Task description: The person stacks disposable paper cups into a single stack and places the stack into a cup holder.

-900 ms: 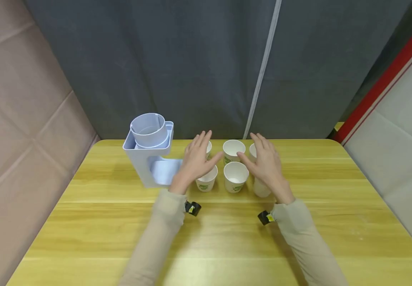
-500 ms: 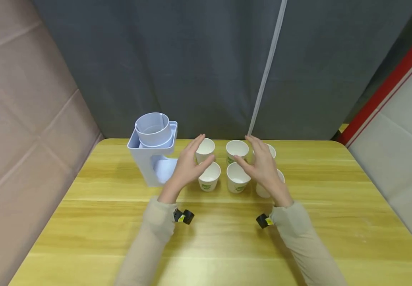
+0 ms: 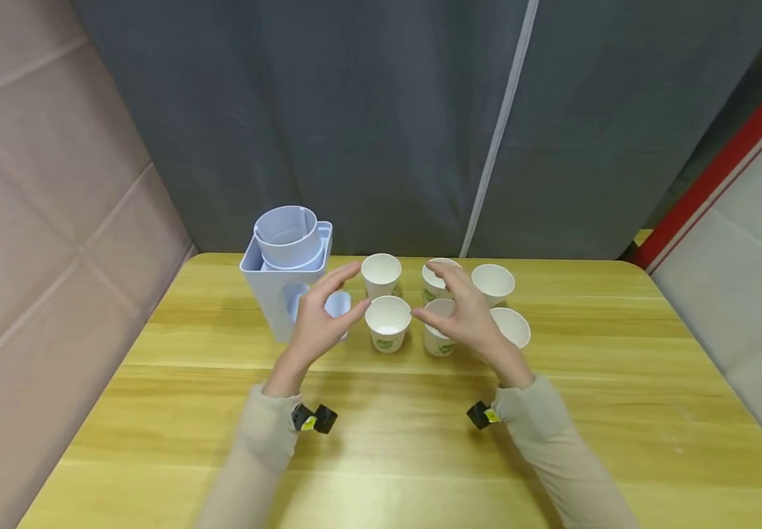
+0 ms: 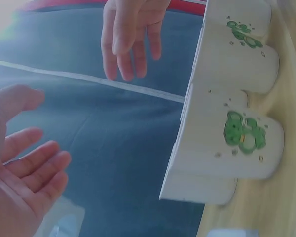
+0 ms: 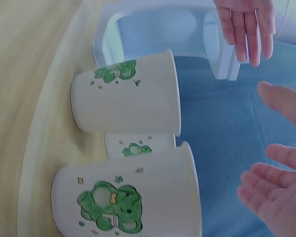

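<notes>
Several white paper cups with green bear prints stand upright in two rows. My left hand (image 3: 314, 319) hovers left of the front-left cup (image 3: 388, 323), in front of the light-blue plastic holder (image 3: 271, 301). Its fingers are relaxed and hold nothing. Over the front-middle cup (image 3: 439, 342) is my right hand (image 3: 469, 316), thumb and fingers spread apart with no cup between them. It partly hides that cup and the back-middle cup (image 3: 431, 286). In the left wrist view my left hand (image 4: 29, 173) is clear of the cup rims; so is my right hand (image 5: 281, 173) in the right wrist view.
On the holder's top sits a round light-blue container (image 3: 286, 239). Further cups stand at right: a back one (image 3: 494, 283) and a front one (image 3: 511, 328). A dark curtain (image 3: 354, 132) hangs behind the wooden table (image 3: 394, 448).
My left hand has moved left and back toward me, uncovering the left cups. My right hand has shifted left, uncovering the right cups. The view has turned slightly.
</notes>
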The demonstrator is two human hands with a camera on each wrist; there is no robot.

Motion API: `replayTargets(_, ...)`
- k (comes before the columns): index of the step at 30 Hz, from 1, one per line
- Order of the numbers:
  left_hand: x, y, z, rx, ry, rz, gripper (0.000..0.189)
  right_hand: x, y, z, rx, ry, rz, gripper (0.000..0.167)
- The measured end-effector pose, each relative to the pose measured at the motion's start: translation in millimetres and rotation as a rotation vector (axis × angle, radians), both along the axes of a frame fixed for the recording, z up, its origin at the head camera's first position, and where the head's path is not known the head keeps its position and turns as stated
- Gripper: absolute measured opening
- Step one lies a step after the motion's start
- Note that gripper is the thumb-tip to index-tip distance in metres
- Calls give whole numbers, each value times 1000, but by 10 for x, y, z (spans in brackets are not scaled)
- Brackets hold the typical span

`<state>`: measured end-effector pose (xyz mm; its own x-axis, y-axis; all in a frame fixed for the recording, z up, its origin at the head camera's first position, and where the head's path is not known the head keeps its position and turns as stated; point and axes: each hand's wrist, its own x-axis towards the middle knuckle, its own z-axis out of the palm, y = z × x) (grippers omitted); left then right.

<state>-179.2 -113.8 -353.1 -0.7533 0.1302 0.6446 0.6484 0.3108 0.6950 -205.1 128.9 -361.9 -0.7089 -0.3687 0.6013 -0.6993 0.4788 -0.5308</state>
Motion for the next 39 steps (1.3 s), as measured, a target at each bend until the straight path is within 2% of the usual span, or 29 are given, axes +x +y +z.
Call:
replayTargets(4, 81, -110, 4, 41, 22, -25, 45, 0, -43, -19, 28, 13, 29, 73)
replayTargets(8, 159, -235, 11, 70, -4, -45, 38, 10, -98, -21, 48, -1, 57, 74)
replayTargets(13, 217, -406, -25, 147, -19, -46, 29, 14, -173, -23, 65, -15, 112, 73)
replayTargets(18, 252, -592, -3, 227, 2, -33, 20, -2, -234, -43, 113, -21, 129, 73)
replayTargets(21, 248, -717, -5, 281, 4, -16, 16, -12, -267, -54, 129, -26, 133, 73)
replayTargets(29, 256, -1030, -84, 494, -20, 42, 15, -7, -353, -45, 162, -42, 160, 73)
replayTargets(33, 194, -1183, -107, 594, -12, 23, 21, -16, -376, -43, 185, -41, 148, 73)
replayTargets(36, 117, -1302, -125, 615, -53, 1, 33, -23, -391, -41, 201, -54, 142, 74)
replayTargets(39, 42, -1405, -146, 557, -141, -1, 47, -27, -404, -45, 221, -82, 138, 74)
